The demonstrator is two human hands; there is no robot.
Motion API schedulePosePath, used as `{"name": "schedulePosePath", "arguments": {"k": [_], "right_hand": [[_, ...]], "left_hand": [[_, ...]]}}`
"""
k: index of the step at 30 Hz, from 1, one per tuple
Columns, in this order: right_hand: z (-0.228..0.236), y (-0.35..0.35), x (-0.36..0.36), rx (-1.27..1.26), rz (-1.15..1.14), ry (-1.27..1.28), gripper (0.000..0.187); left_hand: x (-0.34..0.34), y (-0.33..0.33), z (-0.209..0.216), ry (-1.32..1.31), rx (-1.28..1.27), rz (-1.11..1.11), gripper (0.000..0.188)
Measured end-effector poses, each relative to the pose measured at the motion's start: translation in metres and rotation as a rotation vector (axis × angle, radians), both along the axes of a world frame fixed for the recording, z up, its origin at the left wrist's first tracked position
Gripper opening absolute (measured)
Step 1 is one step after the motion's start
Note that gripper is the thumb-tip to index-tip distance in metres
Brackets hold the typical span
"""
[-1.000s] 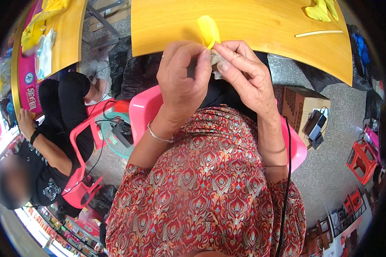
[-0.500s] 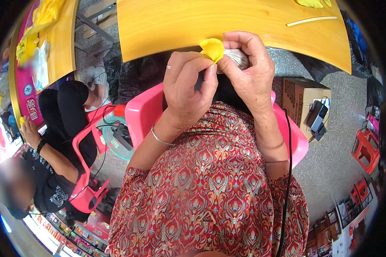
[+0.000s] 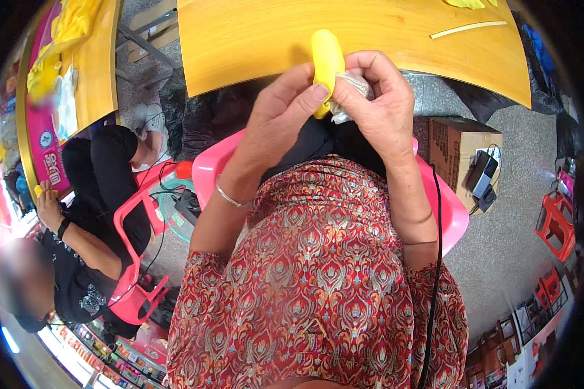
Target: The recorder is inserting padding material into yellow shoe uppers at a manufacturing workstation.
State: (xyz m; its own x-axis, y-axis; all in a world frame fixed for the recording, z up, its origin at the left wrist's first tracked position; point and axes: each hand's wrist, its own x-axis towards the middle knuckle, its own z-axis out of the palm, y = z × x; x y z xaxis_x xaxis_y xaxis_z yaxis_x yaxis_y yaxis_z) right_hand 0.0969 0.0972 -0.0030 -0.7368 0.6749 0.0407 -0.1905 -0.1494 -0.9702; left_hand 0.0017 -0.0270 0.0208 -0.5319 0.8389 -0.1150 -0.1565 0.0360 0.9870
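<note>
Just past the near edge of the table, a soft yellow piece (image 3: pixel 328 53) stands up between my hands, long and rounded at its top. My left hand (image 3: pixel 276 117) pinches its lower left side between thumb and fingers. On the other side, my right hand (image 3: pixel 386 107) has its thumb and fingers closed on the piece's lower right edge. A crumpled whitish bundle (image 3: pixel 358 82), perhaps thin plastic or cloth, is also held in the right hand. The yellow piece's lower end hangs below the thumbs, partly hidden.
The yellow-topped table (image 3: pixel 253 39) carries a thin pale strip (image 3: pixel 468 30) and yellow scraps (image 3: pixel 466 3). A cardboard box (image 3: pixel 457 146) stands on the floor to the right. At left, a co-worker's hand (image 3: pixel 48 206) holds something small and yellow; pink chairs (image 3: pixel 131 227) stand nearby.
The yellow piece went from a small cupped shape to a longer upright one. My left fingers have shifted their grip, and more of the whitish bundle shows beneath my right thumb.
</note>
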Motion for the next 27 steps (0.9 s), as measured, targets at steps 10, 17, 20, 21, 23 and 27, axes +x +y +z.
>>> {"name": "schedulePosePath", "arguments": {"k": [10, 17, 20, 21, 23, 27], "right_hand": [[0.003, 0.01, 0.005, 0.446, 0.038, 0.002, 0.013], [0.007, 0.013, 0.009, 0.462, 0.352, 0.072, 0.026], [0.015, 0.015, 0.012, 0.679, 0.32, -0.012, 0.028], [0.016, 0.014, 0.013, 0.724, 0.292, -0.018, 0.028], [0.016, 0.013, 0.012, 0.768, 0.266, -0.023, 0.029], [0.017, 0.009, 0.013, 0.675, 0.217, -0.022, 0.03]], "left_hand": [[0.01, -0.004, -0.004, -0.327, 0.059, 0.098, 0.035], [0.01, -0.011, -0.009, -0.534, 0.183, 0.121, 0.034], [0.012, -0.01, -0.009, -0.544, 0.191, 0.111, 0.034], [0.014, -0.01, -0.007, -0.529, 0.194, 0.105, 0.035], [0.016, -0.01, -0.004, -0.508, 0.194, 0.084, 0.036], [0.021, -0.011, -0.005, -0.436, 0.175, 0.101, 0.038]]}}
